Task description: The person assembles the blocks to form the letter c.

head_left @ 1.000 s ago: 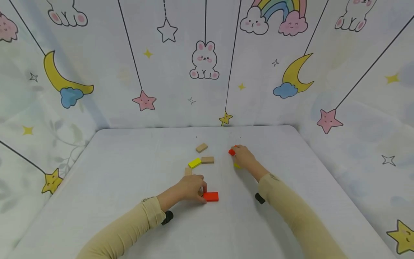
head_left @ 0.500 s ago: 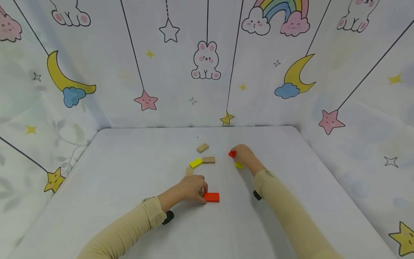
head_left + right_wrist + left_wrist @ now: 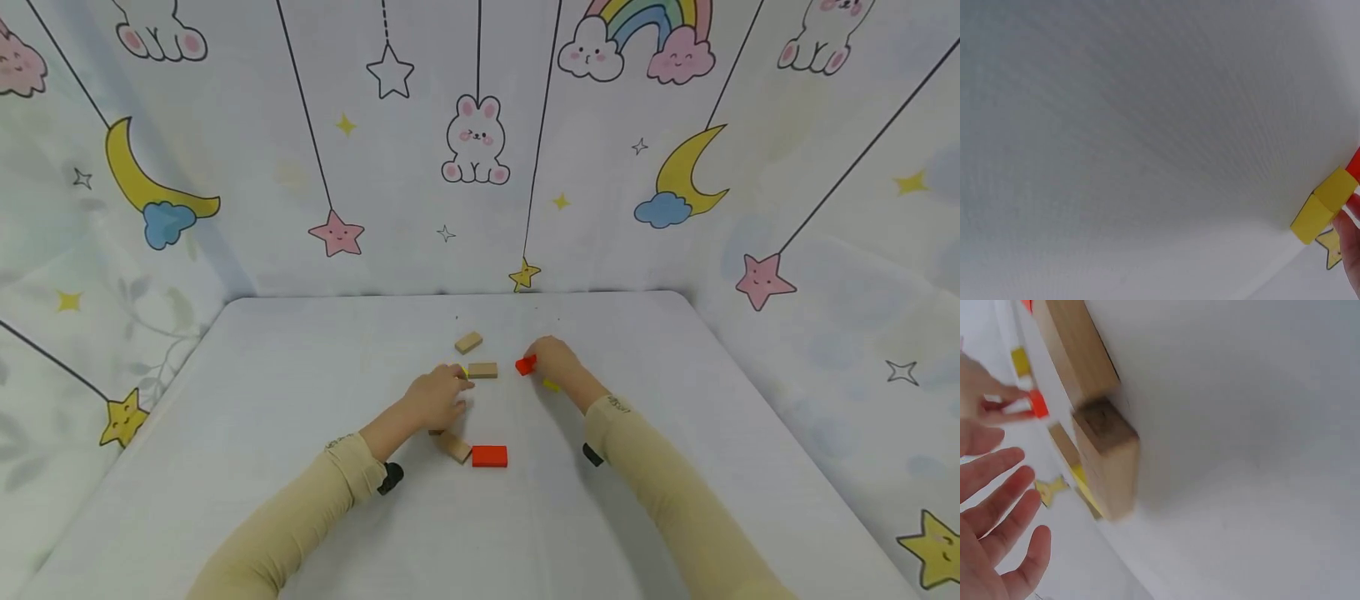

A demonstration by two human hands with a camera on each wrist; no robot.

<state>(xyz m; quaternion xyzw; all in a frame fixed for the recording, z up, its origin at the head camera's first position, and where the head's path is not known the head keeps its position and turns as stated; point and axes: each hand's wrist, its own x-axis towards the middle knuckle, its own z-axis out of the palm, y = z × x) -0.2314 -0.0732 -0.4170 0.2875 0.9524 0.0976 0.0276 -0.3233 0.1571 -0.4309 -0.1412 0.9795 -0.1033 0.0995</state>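
In the head view my left hand (image 3: 431,402) hovers over the left part of a curved row of blocks. The left wrist view shows its fingers (image 3: 1010,519) loosely spread and holding nothing, beside two wooden blocks (image 3: 1075,350). The hand hides most of a yellow block (image 3: 465,372). My right hand (image 3: 557,358) pinches a red block (image 3: 526,365) at the right of the row. Near that hand's underside is another yellow block (image 3: 552,386), seen more fully as a yellow block (image 3: 1313,219) in the right wrist view.
A red block (image 3: 490,456) lies flat at the row's near end, touching a tilted wooden block (image 3: 455,447). Farther back lie a wooden block (image 3: 482,370) and another wooden block (image 3: 468,342). A patterned cloth backdrop (image 3: 405,167) rises behind the white table (image 3: 315,350).
My left hand has left the near red and wooden blocks and moved away from me toward the yellow block. My right hand has brought its red block slightly left and nearer.
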